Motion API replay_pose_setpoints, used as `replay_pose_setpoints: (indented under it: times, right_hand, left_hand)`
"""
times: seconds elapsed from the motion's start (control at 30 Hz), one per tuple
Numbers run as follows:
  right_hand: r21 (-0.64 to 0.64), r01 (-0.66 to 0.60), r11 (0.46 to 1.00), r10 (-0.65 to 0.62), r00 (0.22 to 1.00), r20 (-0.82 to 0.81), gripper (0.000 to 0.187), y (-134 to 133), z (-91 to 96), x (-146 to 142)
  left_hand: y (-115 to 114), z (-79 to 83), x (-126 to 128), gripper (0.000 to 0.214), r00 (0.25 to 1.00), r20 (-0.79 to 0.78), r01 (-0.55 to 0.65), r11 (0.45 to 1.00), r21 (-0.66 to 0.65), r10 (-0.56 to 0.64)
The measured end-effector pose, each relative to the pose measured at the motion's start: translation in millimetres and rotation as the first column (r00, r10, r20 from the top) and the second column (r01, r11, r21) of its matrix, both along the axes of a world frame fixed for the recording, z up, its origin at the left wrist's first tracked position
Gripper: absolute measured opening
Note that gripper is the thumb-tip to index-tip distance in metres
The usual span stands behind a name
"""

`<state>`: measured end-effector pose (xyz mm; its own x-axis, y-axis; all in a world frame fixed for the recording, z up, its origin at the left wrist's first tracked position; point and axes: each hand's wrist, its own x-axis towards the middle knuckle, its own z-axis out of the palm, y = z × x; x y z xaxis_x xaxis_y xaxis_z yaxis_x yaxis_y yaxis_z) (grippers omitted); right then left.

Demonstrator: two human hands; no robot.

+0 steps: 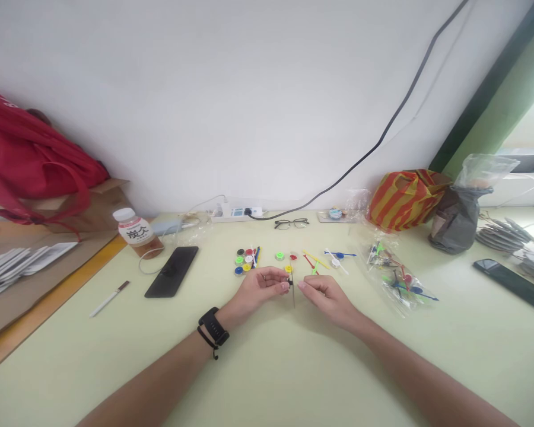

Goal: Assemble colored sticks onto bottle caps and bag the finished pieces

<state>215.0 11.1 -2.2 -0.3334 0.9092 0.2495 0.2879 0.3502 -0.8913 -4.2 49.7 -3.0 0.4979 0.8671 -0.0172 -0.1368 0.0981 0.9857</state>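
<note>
My left hand [261, 292] pinches a small black round piece [290, 283] between thumb and fingertips. Just right of it a thin dark pointer [293, 301] stands upright, seen edge-on, close to or touching the black piece. From the other side my right hand [327, 298] has thumb and forefinger pressed together by the pointer; whatever they hold is too small to make out. Behind my hands sit a green disc [280, 256], a red disc [293, 257] and a yellow disc [288, 268]. Several coloured discs [240, 261] lie to the left, and loose arrow pointers [323, 260] to the right.
A clear bag [400, 284] with coloured spinners lies right. Left are a phone [172, 273], a bottle [137, 234] and a pen [109, 299]. Eyeglasses [291, 223] and a power strip [235, 213] sit near the wall. Another dark phone [514, 284] lies far right.
</note>
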Motion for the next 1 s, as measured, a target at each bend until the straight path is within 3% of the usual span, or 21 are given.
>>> replay_pose_setpoints:
  times: [0.17,0.33,0.43,0.57,0.6,0.67,0.7,0.8,1.0]
  right_hand:
    - [-0.019,0.025,0.999,-0.026,0.998,-0.051,0.029,-3,4.7,-5]
    - [-0.019,-0.014,1.000,0.013,0.998,-0.058,0.021,-3,1.4,-4]
    - [0.038,-0.002,0.999,0.004,0.999,-0.053,0.030,-3,-2.3,-2]
    - [0.104,0.068,0.992,-0.063,0.997,-0.048,0.066,-5,-4.6,-1]
    - [0.108,0.085,0.991,-0.080,0.996,-0.043,0.064,-6,-4.5,0]
    - [0.089,0.079,0.993,-0.079,0.997,-0.012,0.038,-5,-4.0,2]
    - [0.061,0.065,0.996,-0.066,0.998,0.012,0.036,-4,-3.6,2]
    - [-0.021,0.047,0.999,-0.046,0.996,0.073,0.062,-1,-1.2,3]
    - [0.014,0.011,1.000,-0.012,0.999,0.045,0.036,-2,5.9,-2]
  left_hand:
    - [0,-1.0,-1,0.033,1.000,-0.016,0.015,1.000,0.011,-0.015]
    - [0,-2.5,-1,0.033,1.000,-0.014,0.026,0.999,0.028,-0.025]
    - [0,-2.5,-2,0.033,1.000,-0.007,0.027,0.999,0.030,-0.027]
    - [-1,-1.7,-2,0.033,1.000,0.000,0.024,0.999,0.028,-0.024]
    - [-1,-1.4,-1,0.033,1.000,0.003,0.025,0.999,0.027,-0.025]
    - [-1,-0.8,-1,0.033,1.000,0.010,0.023,1.000,0.018,-0.023]
    - [-1,-0.5,0,0.034,1.000,0.011,0.017,1.000,0.011,-0.017]
    - [-1,0.0,0,0.035,1.000,0.010,0.006,1.000,-0.002,-0.006]
    - [0,-1.2,-1,0.036,1.000,-0.020,0.009,1.000,0.023,-0.009]
